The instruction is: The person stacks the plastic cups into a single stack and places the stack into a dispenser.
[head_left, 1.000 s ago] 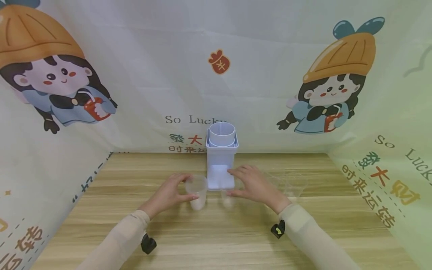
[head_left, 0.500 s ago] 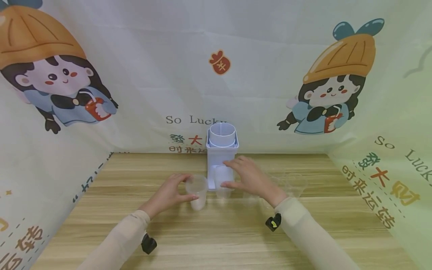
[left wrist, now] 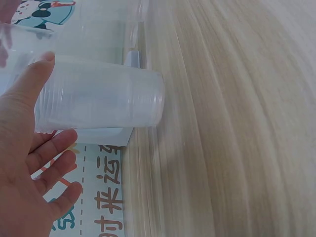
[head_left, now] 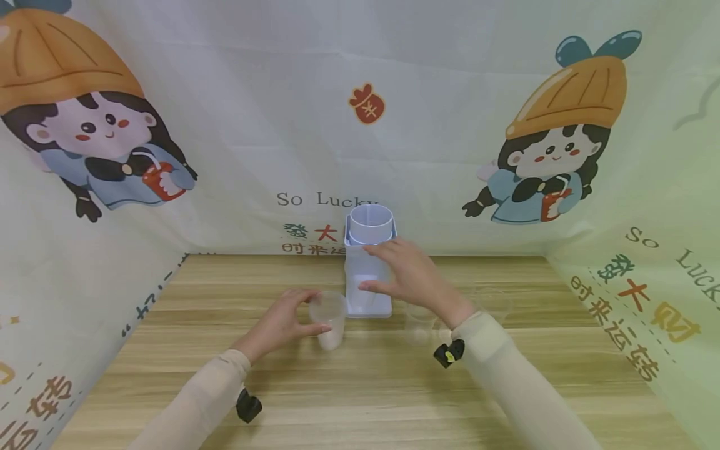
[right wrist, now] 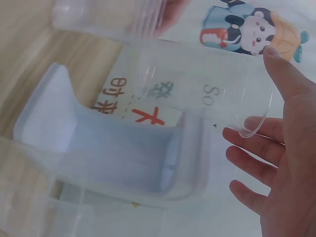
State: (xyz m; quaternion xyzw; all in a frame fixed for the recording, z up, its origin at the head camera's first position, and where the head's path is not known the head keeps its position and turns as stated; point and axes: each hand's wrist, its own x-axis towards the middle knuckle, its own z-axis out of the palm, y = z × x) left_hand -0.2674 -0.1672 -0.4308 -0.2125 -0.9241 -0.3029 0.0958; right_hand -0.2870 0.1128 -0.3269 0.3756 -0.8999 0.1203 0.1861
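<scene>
My left hand [head_left: 284,322] grips a clear plastic cup [head_left: 330,319] upright at the table; the left wrist view shows this ribbed, cloudy cup [left wrist: 103,94] between thumb and fingers. My right hand [head_left: 413,275] is raised in front of a white plastic stand [head_left: 368,306] with a round tube [head_left: 371,225] on top. In the right wrist view it pinches another clear cup [right wrist: 202,84] near the rim, with thumb and fingers on opposite sides. The head view barely shows that cup against the white stand.
More clear cups stand to the right of the stand, one [head_left: 417,328] near my right wrist and another [head_left: 494,303] farther right. A printed cloth [head_left: 253,125] rises behind the wooden table [head_left: 349,400] and along both sides.
My right hand has lifted its clear cup from near the table, upward and slightly left, in front of the white stand. My left hand and its cup have stayed put.
</scene>
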